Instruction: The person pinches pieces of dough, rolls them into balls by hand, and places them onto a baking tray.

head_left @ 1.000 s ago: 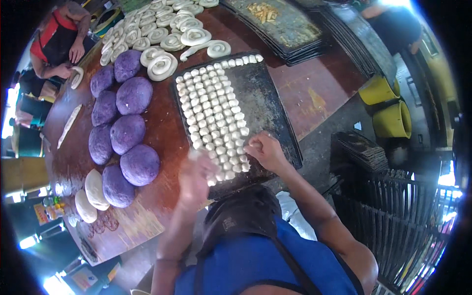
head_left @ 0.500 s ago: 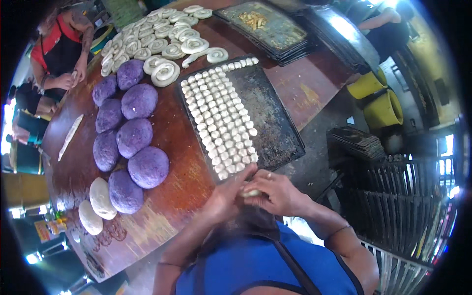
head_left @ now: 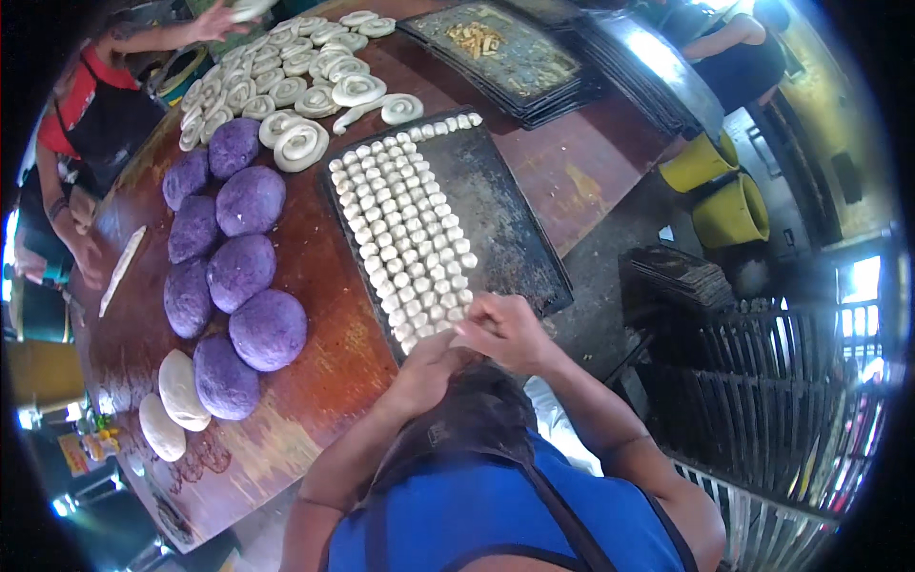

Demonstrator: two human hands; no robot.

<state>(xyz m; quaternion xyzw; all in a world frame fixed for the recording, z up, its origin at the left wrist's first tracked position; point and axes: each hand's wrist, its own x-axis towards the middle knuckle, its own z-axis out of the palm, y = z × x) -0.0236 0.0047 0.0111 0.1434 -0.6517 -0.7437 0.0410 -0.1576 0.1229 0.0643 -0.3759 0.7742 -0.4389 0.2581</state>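
A dark baking tray (head_left: pixel 515 205) lies at the table's edge in front of me, with rows of small pale dough balls (head_left: pixel 405 229) on its left part and a short line across its far end. Both hands meet just over the tray's near end. My left hand (head_left: pixel 425 374) is closed, fingers curled beside the nearest balls. Against it, from the right, rests my right hand (head_left: pixel 512 332), its fingers bent in and pressed together. Whatever lies between them is hidden by the fingers.
Large purple dough lumps (head_left: pixel 250 200) and two pale ones (head_left: pixel 184 391) sit left on the wooden table (head_left: pixel 334 286). Coiled dough (head_left: pixel 300 143) covers the far side. Stacked trays (head_left: pixel 496 52) stand beyond, yellow buckets (head_left: pixel 732 210) at right. A co-worker (head_left: pixel 105 105) reaches across at far left.
My hands have drawn closer together, and the pale dough piece seen between them is now out of sight. The co-worker's arm has swung out over the coils, holding something pale.
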